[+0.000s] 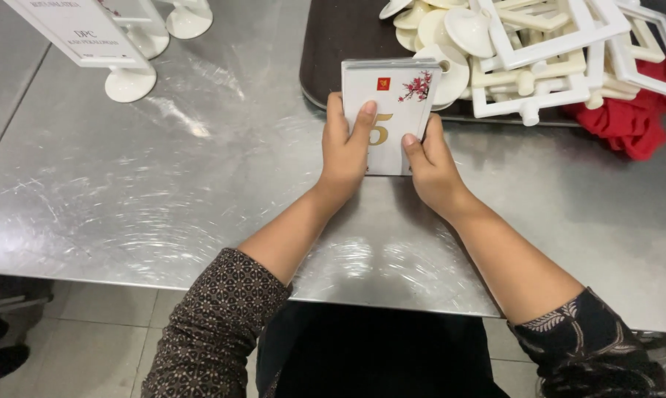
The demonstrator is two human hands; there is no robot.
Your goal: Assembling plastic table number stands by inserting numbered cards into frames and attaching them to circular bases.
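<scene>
A stack of white cards [389,92] with a gold numeral, a small red square and a red blossom sprig lies on the steel table [163,184]. My left hand [345,147] grips its left edge, with the index finger stretched over the top card. My right hand [430,163] holds the lower right corner, thumb on the card face. Both sleeves are dark and patterned.
A dark tray [340,44] behind the cards holds white round stand bases [440,29] and white frames [554,51], beside a red cloth [632,125]. White sign stands [126,77] with a printed sign are at the far left. The table's near edge runs below my forearms.
</scene>
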